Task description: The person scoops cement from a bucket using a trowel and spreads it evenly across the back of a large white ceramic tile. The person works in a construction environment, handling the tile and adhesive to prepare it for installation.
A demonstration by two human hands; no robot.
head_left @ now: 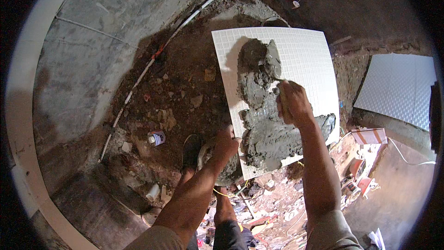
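Note:
A large white tile [305, 55] with a raised grid on its back is tilted in front of me. Wet grey mortar [273, 134] lies thick across its lower part and up its left-middle. My right hand [295, 104] is closed round the handle of a trowel [274, 60], whose blade rests in the upper heap of mortar. My left hand [226, 142] grips the tile's lower left edge, fingers curled in. Below that hand is a round pan [202, 155] with grey mortar in it, partly hidden by my forearm.
A white pipe [138, 81] runs along the foot of the grey left wall. A small white can [157, 138] lies on the dirt floor. Rubble and scraps [277, 203] cover the ground below the tile. Another white textured panel [395, 90] leans at right, near a cardboard box [369, 136].

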